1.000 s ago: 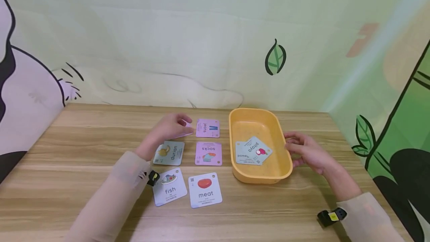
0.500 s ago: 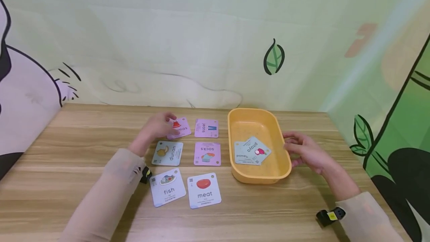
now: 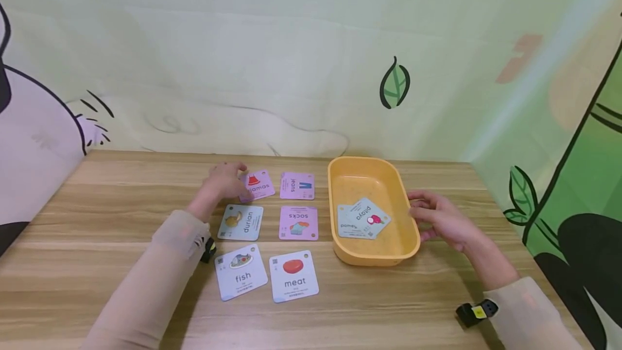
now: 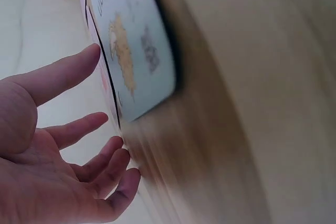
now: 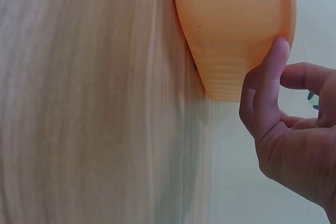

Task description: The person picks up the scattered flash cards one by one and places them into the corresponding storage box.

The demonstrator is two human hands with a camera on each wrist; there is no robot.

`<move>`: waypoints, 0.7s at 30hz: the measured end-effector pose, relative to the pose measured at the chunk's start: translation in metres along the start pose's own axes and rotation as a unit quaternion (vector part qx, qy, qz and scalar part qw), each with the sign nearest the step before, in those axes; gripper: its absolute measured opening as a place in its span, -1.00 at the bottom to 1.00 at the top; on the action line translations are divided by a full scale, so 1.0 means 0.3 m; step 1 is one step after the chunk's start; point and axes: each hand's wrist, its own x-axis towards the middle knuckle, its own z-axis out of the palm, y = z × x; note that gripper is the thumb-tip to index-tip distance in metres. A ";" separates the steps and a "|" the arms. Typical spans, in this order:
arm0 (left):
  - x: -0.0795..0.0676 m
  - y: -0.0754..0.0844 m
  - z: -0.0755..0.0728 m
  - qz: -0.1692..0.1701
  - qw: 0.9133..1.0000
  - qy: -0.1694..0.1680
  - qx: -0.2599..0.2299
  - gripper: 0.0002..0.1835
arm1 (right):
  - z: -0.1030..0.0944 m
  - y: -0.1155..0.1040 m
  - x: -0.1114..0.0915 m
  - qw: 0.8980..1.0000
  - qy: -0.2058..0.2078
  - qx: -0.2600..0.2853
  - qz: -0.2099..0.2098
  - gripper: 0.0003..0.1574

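Observation:
In the head view my left hand (image 3: 223,181) is at the left edge of the purple "...jamas" card (image 3: 259,184), its fingertips at or over that edge. Fingers and thumb are apart in the left wrist view, with the durian card (image 4: 139,45) in front. To the right, my right hand (image 3: 444,219) touches the outer side of a yellow plastic basket (image 3: 369,255) near its rim, fingers loosely bent. Inside lie a pitaya card (image 3: 371,217) and another blue card (image 3: 347,226) partly under it.
Jeans (image 3: 297,186) and socks (image 3: 298,223) cards lie between the left hand and the basket. Nearer are fish (image 3: 241,272) and meat (image 3: 293,276) cards. All lie on a wooden table (image 3: 379,307) against a printed backdrop (image 3: 291,69).
My left hand has drawn back leftward from over the "...jamas" card, uncovering most of it. The right hand stays at the basket's side.

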 end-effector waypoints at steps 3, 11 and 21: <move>0.002 -0.005 0.004 -0.001 1.000 -0.001 0.018 -0.10 | 0.001 0.001 -0.001 1.000 -0.001 0.001 -0.002 -0.25; 0.000 -0.002 -0.001 -0.001 1.000 -0.005 0.024 -0.16 | 0.000 0.000 -0.002 1.000 -0.002 0.002 -0.003 -0.26; 0.009 -0.016 0.011 0.000 1.000 0.008 -0.003 -0.20 | -0.001 0.004 0.000 1.000 -0.005 0.007 -0.005 -0.25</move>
